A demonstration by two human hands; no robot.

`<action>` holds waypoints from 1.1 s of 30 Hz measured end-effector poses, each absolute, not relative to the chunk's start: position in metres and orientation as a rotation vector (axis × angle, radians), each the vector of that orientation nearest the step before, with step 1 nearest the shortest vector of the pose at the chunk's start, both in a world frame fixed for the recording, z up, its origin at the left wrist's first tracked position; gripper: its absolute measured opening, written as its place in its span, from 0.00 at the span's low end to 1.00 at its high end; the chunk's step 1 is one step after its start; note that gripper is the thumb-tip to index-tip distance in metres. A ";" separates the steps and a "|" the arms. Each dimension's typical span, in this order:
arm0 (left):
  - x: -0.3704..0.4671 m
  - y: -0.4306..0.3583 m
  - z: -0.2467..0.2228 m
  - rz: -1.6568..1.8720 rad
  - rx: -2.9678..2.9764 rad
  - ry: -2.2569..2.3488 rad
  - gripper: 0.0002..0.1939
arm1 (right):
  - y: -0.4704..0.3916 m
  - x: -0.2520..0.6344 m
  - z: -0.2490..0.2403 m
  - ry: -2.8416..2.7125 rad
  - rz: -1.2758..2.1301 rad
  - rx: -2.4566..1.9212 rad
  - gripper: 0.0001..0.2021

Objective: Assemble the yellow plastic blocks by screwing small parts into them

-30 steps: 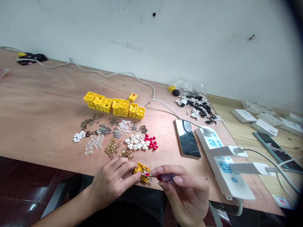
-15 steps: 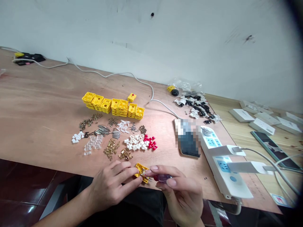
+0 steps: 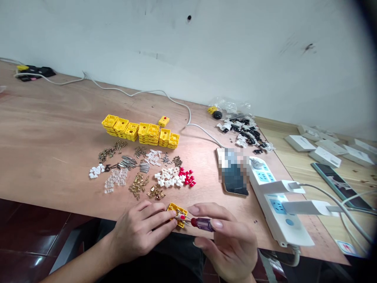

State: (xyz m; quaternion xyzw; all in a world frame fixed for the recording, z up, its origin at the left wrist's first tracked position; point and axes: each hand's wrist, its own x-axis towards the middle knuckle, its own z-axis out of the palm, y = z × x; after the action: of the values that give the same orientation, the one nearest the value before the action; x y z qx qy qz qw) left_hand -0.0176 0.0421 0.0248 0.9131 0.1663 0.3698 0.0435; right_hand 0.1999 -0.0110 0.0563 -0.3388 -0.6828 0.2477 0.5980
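At the table's front edge, my left hand (image 3: 144,226) is closed on a yellow housing (image 3: 180,208) that lies open side up. Inside the housing show a small red piece (image 3: 182,217) and metal bits, partly covered by my fingertips. My right hand (image 3: 229,236) holds a screwdriver (image 3: 203,223) with a purple and red handle, its shaft reaching leftward over the housing. Whether the tip touches anything is too small to tell. Beyond my hands lie white pieces (image 3: 169,177), red caps (image 3: 189,177) and brass parts (image 3: 139,184).
Stacked yellow housings (image 3: 149,133) stand behind small metal and clear parts. A phone (image 3: 234,173) and a white power strip (image 3: 282,212) with plugs are at the right. Black and white parts (image 3: 247,131) lie at the back, near a long cable (image 3: 176,100).
My right index finger has lifted off the housing, and the red piece in it now shows. The screwdriver stays in my right hand. My left hand has barely moved.
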 end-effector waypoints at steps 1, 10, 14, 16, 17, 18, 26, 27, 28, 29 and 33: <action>-0.018 0.042 0.025 1.131 2.792 0.506 0.14 | -0.012 0.201 0.055 -1.604 0.578 -0.803 0.24; -0.018 0.043 0.024 1.157 2.788 0.455 0.13 | -0.008 0.196 0.063 -1.474 0.414 -0.851 0.20; -0.018 0.043 0.024 1.149 2.788 0.456 0.12 | -0.012 0.203 0.063 -1.621 0.547 -0.851 0.20; -0.018 0.042 0.023 1.148 2.789 0.460 0.11 | -0.014 0.204 0.062 -1.686 0.604 -0.835 0.24; -0.018 0.042 0.022 1.151 2.790 0.464 0.11 | -0.014 0.203 0.062 -1.679 0.602 -0.820 0.25; -0.018 0.042 0.022 1.157 2.791 0.468 0.10 | -0.014 0.201 0.062 -1.649 0.588 -0.809 0.26; -0.018 0.042 0.021 1.158 2.784 0.467 0.10 | -0.015 0.202 0.068 -1.671 0.618 -0.861 0.22; -0.018 0.042 0.021 1.161 2.779 0.467 0.10 | -0.016 0.202 0.068 -1.689 0.634 -0.865 0.24; -0.018 0.042 0.021 1.164 2.777 0.467 0.10 | -0.016 0.202 0.068 -1.685 0.640 -0.870 0.25; -0.018 0.042 0.021 1.167 2.777 0.468 0.10 | -0.016 0.201 0.067 -1.661 0.627 -0.871 0.26; -0.019 0.042 0.020 1.164 2.781 0.460 0.11 | -0.012 0.194 0.065 -1.542 0.501 -0.860 0.20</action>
State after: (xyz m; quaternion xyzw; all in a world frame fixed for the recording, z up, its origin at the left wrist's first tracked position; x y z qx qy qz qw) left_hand -0.0188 0.0416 0.0196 0.9109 0.1508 0.3813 0.0459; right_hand 0.1941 -0.0125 0.0653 -0.3722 -0.6672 0.2169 0.6077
